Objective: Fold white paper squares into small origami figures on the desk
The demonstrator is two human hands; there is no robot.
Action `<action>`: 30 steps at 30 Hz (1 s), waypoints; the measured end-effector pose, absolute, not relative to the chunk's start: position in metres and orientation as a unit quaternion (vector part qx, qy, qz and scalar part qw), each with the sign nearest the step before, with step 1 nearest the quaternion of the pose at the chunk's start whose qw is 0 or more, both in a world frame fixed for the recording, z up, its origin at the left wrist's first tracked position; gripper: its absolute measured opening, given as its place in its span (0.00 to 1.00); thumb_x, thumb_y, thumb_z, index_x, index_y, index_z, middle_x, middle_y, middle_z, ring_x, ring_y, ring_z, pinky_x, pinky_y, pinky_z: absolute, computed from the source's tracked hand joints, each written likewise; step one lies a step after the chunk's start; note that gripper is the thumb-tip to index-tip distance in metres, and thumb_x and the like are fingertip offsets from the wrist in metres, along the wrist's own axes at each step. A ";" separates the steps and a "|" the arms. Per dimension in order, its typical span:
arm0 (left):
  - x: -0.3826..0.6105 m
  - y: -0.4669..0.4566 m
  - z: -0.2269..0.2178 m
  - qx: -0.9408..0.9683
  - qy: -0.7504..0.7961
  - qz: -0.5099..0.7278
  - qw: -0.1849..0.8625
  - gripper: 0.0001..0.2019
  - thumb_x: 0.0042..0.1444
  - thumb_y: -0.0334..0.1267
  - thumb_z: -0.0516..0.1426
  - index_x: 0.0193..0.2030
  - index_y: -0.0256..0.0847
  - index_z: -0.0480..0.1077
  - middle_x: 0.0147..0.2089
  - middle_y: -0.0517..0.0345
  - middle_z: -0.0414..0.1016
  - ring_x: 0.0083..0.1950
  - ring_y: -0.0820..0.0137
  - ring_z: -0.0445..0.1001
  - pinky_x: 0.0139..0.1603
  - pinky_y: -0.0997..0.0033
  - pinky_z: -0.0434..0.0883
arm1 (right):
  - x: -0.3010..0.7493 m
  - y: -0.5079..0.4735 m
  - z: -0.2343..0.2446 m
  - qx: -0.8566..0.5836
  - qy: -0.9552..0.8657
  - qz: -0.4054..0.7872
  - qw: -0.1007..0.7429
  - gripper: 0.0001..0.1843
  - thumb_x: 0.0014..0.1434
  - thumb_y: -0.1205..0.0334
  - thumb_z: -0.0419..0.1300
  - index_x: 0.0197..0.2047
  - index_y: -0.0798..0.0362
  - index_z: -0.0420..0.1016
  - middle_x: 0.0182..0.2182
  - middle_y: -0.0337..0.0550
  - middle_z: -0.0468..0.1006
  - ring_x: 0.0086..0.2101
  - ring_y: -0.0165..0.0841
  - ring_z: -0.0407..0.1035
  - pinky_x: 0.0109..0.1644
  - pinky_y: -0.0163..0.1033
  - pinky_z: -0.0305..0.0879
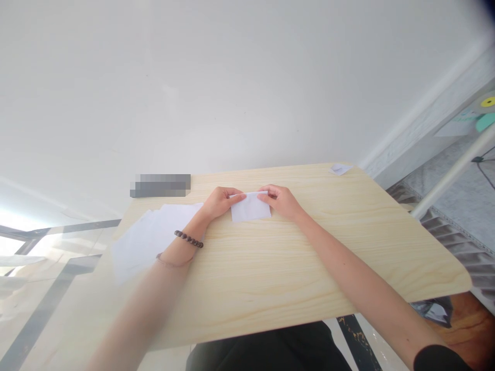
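A small white piece of paper (250, 209), rectangular and apparently folded, is held just over the middle of the wooden table. My left hand (221, 202) pinches its upper left corner, thumb on the near face and fingers behind. At the upper right corner my right hand (281, 200) grips it the same way. The paper's top edge runs between my two thumbs, and its lower edge points toward me. Under and beside my left forearm lie several loose white sheets (149, 234), partly covered by the arm.
A small folded white paper (340, 169) lies at the table's far right corner. At the back left is a dark, blurred-out object (162, 185). The wooden table (270, 278) meets a white wall (247, 93) behind. A white pole (452, 172) rises past its right edge.
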State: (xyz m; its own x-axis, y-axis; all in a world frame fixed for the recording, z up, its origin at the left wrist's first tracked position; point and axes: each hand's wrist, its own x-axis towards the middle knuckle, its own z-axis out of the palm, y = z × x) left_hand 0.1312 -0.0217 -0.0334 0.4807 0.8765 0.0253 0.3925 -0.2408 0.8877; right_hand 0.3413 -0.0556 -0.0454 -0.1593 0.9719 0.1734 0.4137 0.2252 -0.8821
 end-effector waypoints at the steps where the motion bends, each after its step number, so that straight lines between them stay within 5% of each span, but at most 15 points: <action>1: 0.131 -0.022 -0.033 0.736 0.430 0.274 0.446 0.23 0.47 0.55 0.54 0.36 0.35 0.75 0.36 0.53 0.76 0.36 0.66 0.71 0.35 0.71 0.65 | 0.341 -0.056 -0.045 -0.514 -0.675 0.352 0.396 0.17 0.51 0.51 0.55 0.38 0.54 0.72 0.32 0.42 0.75 0.30 0.30 0.67 0.33 0.35 0.62; 21: 0.134 -0.023 -0.033 0.721 0.451 0.275 0.448 0.19 0.48 0.51 0.55 0.35 0.36 0.75 0.36 0.55 0.77 0.36 0.66 0.72 0.34 0.73 0.66 | 0.336 -0.058 -0.044 -0.517 -0.709 0.288 0.384 0.10 0.51 0.57 0.55 0.34 0.53 0.72 0.31 0.40 0.75 0.28 0.28 0.66 0.31 0.34 0.60; 30: 0.137 -0.027 -0.032 0.746 0.450 0.274 0.407 0.19 0.49 0.51 0.54 0.35 0.37 0.75 0.36 0.55 0.77 0.36 0.66 0.73 0.31 0.75 0.66 | 0.316 -0.055 -0.046 -0.502 -0.714 0.250 0.419 0.08 0.52 0.58 0.54 0.30 0.52 0.72 0.31 0.39 0.76 0.34 0.30 0.68 0.40 0.36 0.61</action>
State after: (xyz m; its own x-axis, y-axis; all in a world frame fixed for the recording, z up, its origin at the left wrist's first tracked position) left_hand 0.1366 -0.0266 -0.0319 0.4452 0.8945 0.0418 0.4490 -0.2633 0.8539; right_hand 0.3158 -0.0552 -0.0464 -0.1444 0.9264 0.3477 0.5079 0.3709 -0.7775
